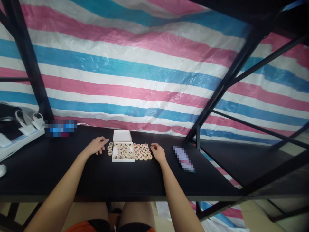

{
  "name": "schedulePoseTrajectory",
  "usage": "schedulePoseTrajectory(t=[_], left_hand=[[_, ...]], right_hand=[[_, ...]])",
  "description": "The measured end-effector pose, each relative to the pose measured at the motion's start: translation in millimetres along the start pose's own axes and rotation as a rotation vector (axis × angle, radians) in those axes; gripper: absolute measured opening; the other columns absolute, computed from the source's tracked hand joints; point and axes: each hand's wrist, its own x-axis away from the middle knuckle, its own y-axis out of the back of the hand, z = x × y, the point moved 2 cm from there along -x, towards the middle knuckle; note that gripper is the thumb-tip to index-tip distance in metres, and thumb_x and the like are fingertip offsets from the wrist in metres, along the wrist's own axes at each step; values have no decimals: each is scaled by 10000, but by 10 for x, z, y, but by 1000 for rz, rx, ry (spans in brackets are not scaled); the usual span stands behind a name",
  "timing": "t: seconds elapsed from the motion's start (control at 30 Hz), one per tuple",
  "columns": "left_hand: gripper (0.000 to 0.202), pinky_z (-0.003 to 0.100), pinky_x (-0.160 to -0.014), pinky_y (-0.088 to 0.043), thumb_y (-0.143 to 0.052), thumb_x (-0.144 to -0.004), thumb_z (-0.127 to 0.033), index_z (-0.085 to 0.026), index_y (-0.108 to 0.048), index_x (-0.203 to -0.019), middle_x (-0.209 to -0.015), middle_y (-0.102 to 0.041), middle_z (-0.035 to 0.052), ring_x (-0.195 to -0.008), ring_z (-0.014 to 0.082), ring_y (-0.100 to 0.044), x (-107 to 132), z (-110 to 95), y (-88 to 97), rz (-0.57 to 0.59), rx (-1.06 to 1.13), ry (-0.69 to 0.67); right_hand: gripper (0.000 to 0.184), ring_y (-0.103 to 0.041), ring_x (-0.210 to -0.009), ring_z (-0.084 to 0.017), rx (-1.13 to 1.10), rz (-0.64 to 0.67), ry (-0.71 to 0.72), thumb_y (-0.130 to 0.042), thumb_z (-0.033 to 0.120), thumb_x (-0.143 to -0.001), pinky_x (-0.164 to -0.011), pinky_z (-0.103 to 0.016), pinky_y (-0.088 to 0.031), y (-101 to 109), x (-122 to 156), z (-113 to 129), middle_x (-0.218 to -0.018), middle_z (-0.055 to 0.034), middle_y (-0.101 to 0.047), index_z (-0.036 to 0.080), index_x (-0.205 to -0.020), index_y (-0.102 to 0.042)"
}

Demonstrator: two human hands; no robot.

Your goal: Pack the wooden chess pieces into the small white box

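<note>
An open white box point(123, 160) lies on the black table, its lid point(122, 136) folded back behind it. Inside are several Chinese chess pieces point(121, 153) with black characters, some of the box floor showing at the left. Three more black-marked pieces point(110, 148) stand in a column left of the box. Along its right side sits a block of several red-marked pieces point(141, 152) in rows. My left hand point(98, 145) rests just left of the column, fingers loosely spread and holding nothing. Beside the red-marked block, my right hand point(157, 152) has its fingers loosely bent, with nothing visible in them.
A blurred-out flat object point(183, 159) lies to the right on the black table point(125, 180). At left are a power strip point(23, 140) with plugs and another blurred-out object point(62, 128). Black frame posts and a striped sheet point(130, 74) border the table.
</note>
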Motion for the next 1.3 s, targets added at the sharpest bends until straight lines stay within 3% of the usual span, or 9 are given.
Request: schedulePoseTrajectory(t=[0.1,0.3,0.47,0.67,0.9,1.07,1.3], left_hand=[[600,235,-370,-453,-403,-791,-642,-135,-549,-1077,-700,-666,75,-440,164,-615,-33,22,-29,0,24,67],[552,255,-403,-507,-395,-837,-557,-80,-559,-1061,-825,-685,152,-435,162,-626,-74,2,-104,9,-6,113],[488,224,-347,-461,-385,-851,-516,-119,-571,-1062,-748,-667,87,-388,149,-599,-54,-70,-129,24,-81,53],[430,193,-313,-404,-395,-839,-502,-143,-613,-929,-648,-613,32,-353,120,-547,2,-134,-173,13,-194,-24],[491,203,-315,-382,-339,-846,-545,-156,-618,-955,-625,-601,31,-360,138,-551,19,-167,-200,-5,-265,-33],[537,228,-403,-411,-270,-869,-561,-174,-623,-988,-592,-611,13,-343,138,-537,41,-225,-202,-23,-303,-66],[485,249,-515,-419,-311,-871,-544,-188,-641,-892,-628,-663,27,-411,164,-574,94,-292,-211,-28,-353,-122]], right_hand=[[247,-640,-828,-187,0,4,-1,-491,284,-746,-768,-280,-453,-2,-3,4,-826,-22,-692,214,-920,-651],[240,-638,-825,-179,6,8,-6,-493,276,-750,-771,-273,-453,-1,-5,11,-837,-18,-690,217,-918,-653],[232,-637,-808,-177,14,11,-3,-496,265,-751,-764,-272,-455,-7,-3,22,-822,-16,-689,216,-911,-658],[227,-635,-834,-180,8,7,4,-509,259,-751,-790,-280,-451,-14,-3,3,-838,-12,-693,227,-911,-666],[266,-621,-909,-198,-59,-33,19,-490,310,-789,-872,-314,-438,-50,-4,54,-949,-43,-686,213,-955,-675],[397,-556,-1100,-217,-165,-27,30,-441,415,-848,-983,-333,-377,-107,-1,186,-1167,-82,-628,191,-1102,-649],[490,-483,-1213,-218,-274,72,-2,-369,502,-882,-1051,-354,-308,-164,1,267,-1261,-60,-584,208,-1188,-615]])
